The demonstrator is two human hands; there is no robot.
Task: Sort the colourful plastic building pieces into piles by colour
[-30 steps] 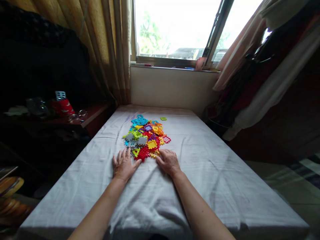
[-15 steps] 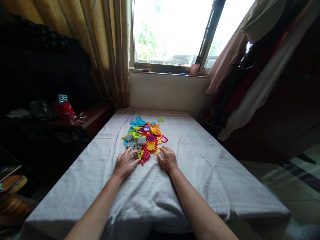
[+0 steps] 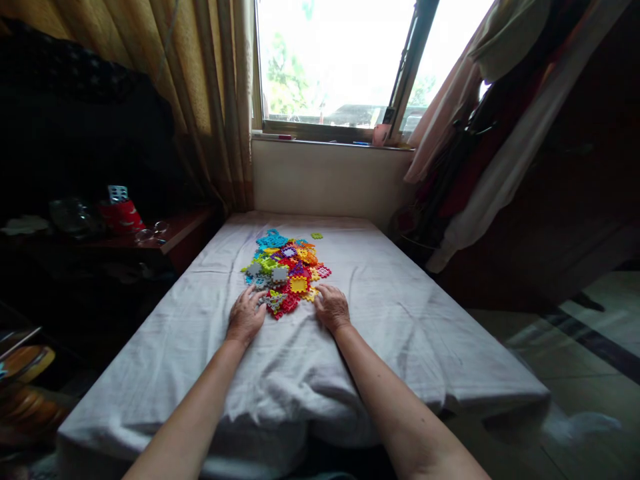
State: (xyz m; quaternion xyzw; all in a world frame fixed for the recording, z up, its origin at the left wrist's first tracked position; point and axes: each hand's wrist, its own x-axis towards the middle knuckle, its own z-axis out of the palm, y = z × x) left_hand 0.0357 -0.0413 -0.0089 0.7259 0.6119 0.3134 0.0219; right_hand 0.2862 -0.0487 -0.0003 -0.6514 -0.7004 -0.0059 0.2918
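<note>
A heap of colourful interlocking plastic building pieces [image 3: 280, 270] lies on the cloth-covered table, in blue, lime green, grey, purple, orange, yellow and red. My left hand [image 3: 246, 316] rests at the near left side of the heap, fingers apart, beside a grey openwork piece [image 3: 273, 302] that lies over red ones. At the near right edge is my right hand [image 3: 333, 308], its fingers loosely bent and holding nothing that I can see. Its fingertips are close to a small yellow piece [image 3: 311, 295]; whether they touch is unclear. A yellow square piece [image 3: 299, 285] sits between the hands.
One lime green piece [image 3: 317, 235] lies apart beyond the heap. The pale tablecloth [image 3: 400, 333] is wrinkled at the near side. To the left, a dark side table [image 3: 175, 233] carries a red container [image 3: 121, 217] and glasses [image 3: 151, 232]. Clothes [image 3: 480, 187] hang on the right.
My left hand has drawn slightly left, its thumb away from the red pieces. A grey piece now shows over the lime and red ones there. The right hand has barely moved; the view has shifted slightly.
</note>
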